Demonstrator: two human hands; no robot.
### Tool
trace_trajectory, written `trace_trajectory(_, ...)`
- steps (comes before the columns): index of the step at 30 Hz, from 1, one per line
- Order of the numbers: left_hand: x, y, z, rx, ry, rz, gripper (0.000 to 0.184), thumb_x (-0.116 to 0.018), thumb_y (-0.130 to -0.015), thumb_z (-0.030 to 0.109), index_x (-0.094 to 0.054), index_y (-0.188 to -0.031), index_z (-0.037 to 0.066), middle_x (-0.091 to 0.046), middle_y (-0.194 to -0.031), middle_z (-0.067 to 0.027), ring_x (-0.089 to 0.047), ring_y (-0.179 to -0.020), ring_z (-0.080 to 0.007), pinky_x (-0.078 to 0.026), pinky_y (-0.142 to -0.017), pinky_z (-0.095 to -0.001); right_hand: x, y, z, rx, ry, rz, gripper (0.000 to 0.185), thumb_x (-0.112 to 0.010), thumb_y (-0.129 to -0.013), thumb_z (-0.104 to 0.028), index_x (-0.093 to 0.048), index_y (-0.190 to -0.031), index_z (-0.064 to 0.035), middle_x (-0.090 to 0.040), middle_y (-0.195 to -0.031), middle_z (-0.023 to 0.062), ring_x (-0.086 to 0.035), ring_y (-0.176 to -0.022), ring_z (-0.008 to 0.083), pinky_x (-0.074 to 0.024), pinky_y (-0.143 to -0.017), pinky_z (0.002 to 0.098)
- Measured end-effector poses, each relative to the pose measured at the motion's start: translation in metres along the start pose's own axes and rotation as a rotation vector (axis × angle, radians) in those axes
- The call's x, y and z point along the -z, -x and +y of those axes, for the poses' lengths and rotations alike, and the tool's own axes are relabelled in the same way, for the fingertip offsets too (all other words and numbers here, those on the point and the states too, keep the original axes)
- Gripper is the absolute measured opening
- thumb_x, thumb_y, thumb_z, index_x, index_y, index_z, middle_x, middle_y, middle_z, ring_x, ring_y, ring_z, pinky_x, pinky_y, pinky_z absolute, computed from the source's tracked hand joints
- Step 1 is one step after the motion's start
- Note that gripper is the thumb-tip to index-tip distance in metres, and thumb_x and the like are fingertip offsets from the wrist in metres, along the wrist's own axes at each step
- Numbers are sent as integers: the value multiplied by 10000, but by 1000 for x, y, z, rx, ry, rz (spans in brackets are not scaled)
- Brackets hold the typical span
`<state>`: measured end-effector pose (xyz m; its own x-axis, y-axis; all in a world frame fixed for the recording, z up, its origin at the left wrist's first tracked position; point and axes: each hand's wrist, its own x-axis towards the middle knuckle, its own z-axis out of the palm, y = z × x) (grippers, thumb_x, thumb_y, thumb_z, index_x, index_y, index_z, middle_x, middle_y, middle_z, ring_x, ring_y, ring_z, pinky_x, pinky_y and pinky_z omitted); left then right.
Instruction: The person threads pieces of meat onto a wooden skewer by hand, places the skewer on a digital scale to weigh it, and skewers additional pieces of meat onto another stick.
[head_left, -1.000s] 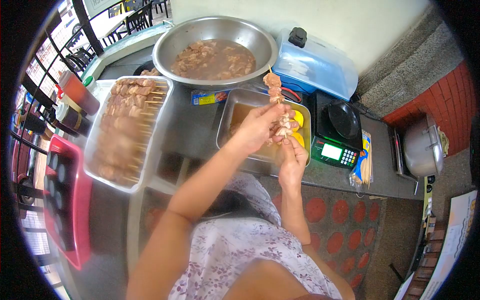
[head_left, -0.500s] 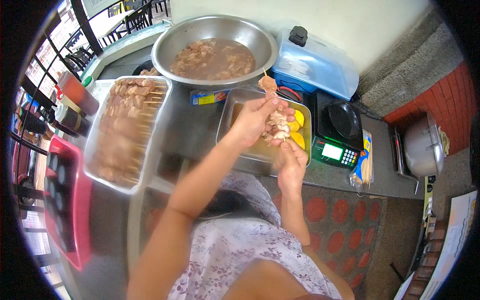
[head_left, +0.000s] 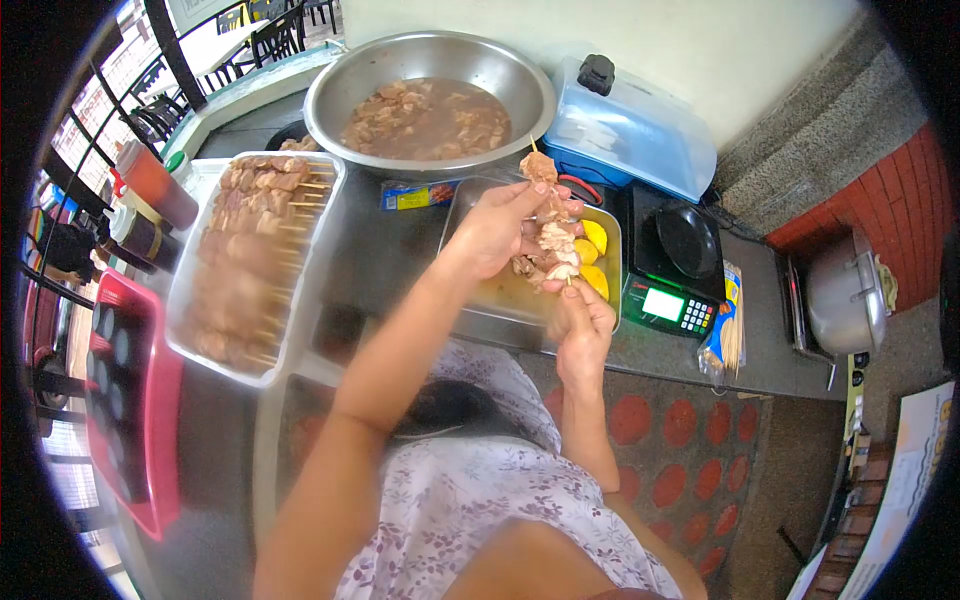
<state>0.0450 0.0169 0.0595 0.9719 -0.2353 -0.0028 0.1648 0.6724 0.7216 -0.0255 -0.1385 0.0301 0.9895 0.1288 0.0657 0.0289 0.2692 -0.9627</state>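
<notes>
Over a metal tray (head_left: 480,325) of liquid and yellow pieces, a skewer of raw meat (head_left: 557,237) stands tilted, its bare tip pointing up. My left hand (head_left: 492,232) pinches the meat near the upper part of the skewer. Below it, my right hand (head_left: 582,322) has its fingers closed on the skewer's lower end. A white tray (head_left: 332,215) to the left holds rows of meat skewers. Behind the metal tray is a large steel basin (head_left: 535,92) with meat pieces in liquid.
A digital scale (head_left: 664,302) stands right of the metal tray, beside a pack of sticks (head_left: 735,325). A blue lidded box (head_left: 630,130) is behind it. Sauce bottles (head_left: 157,187) and a pink tray (head_left: 160,400) are at the left. A steel pot (head_left: 842,300) is far right.
My left hand has shifted a little left and its fingers sit higher along the skewer. More of the meat shows between my hands. My right hand stays near the same place.
</notes>
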Motion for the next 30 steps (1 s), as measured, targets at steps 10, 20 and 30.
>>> trace_trajectory(10, 6, -16, 25, -118, -71, 76, 378, -465, -969, 295, -510, -1132, -43, -609, -1100, -200, -645, -937, -272, -542, -790, -369, 1, 2, 1, -5, 23, -8, 241, -497, -948, -184, -658, -947, -4, -390, -544, -93, -296, -454, 7, -219, -421, 190)
trace_trajectory(20, -1, -9, 21, -134, -134, 121, 341, -480, -961, 230, -528, -1124, -66, -616, -1088, -232, -650, -944, -296, -546, -786, -373, -3, 4, -2, -1, 27, 6, 240, -499, -949, -190, -657, -955, -10, -388, -541, -95, -299, -454, 5, -220, -420, 189)
trace_trajectory(30, -4, -6, 17, -143, -64, 138, 321, -492, -955, 205, -523, -1116, -70, -616, -1080, -237, -648, -933, -292, -530, -822, -387, -6, 8, 4, 0, 19, 29, 257, -483, -941, -164, -652, -1002, 19, -424, -569, -88, -289, -444, 7, -190, -407, 197)
